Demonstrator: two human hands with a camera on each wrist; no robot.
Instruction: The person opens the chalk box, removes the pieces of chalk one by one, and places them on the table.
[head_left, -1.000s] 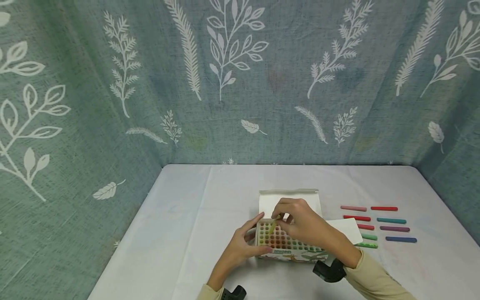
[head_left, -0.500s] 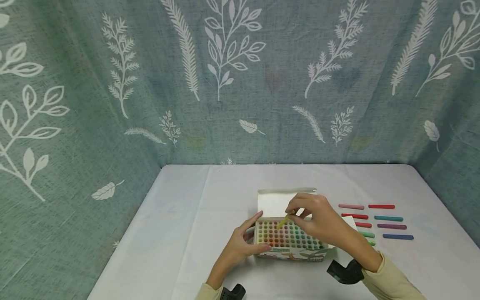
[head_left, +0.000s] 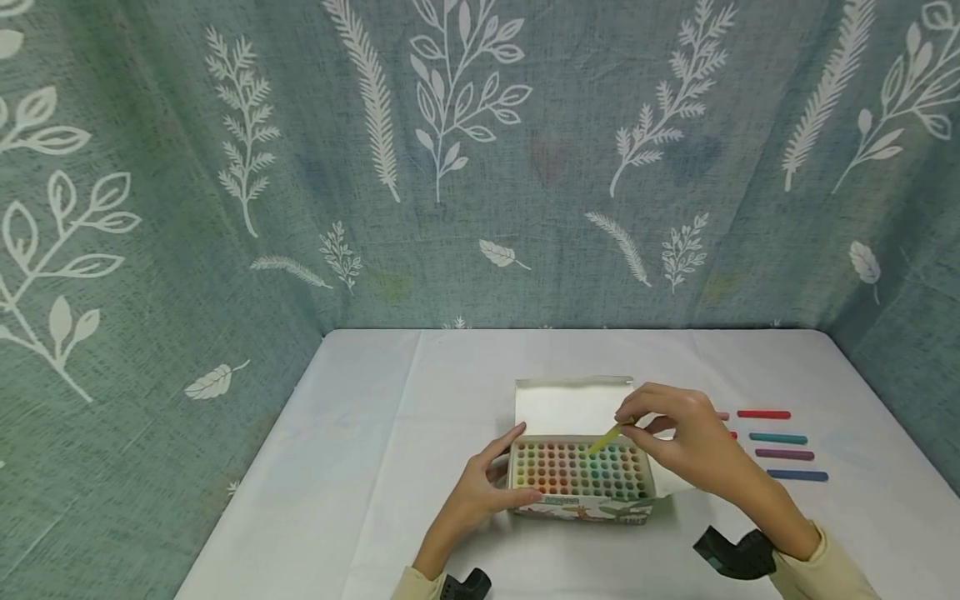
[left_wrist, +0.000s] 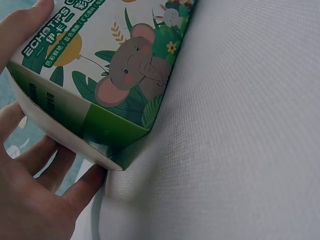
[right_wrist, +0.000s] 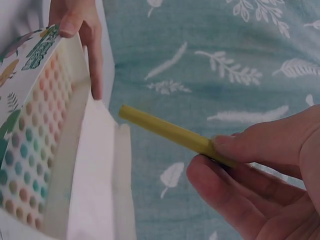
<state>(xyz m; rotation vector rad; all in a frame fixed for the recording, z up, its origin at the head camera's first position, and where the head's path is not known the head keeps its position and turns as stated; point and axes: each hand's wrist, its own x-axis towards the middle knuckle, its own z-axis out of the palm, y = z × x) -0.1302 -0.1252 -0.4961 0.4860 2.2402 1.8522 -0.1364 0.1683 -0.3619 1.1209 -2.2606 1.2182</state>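
Note:
A white box (head_left: 581, 507) printed with leaves and an elephant stands on the table, its lid folded back. Its top is a panel (head_left: 581, 468) of many round holes with coloured stains. My left hand (head_left: 480, 492) grips the box's left end, thumb on the front and fingers behind the side flap; in the left wrist view the hand (left_wrist: 35, 190) shows at the box's end. My right hand (head_left: 682, 429) pinches a yellow chalk stick (right_wrist: 160, 127) between thumb and fingertips. The stick slants over the right half of the panel, its free end toward the holes.
Right of the box lie several chalk sticks, among them a red stick (head_left: 763, 414), a teal stick (head_left: 778, 438), a purple stick (head_left: 784, 454) and a blue stick (head_left: 797, 475). Others are partly hidden behind my right hand. A patterned curtain (head_left: 480, 275) hangs behind the table.
My right hand has moved right with the yellow chalk stick, from above the left side of the hole panel to its right half. The left hand stays on the box.

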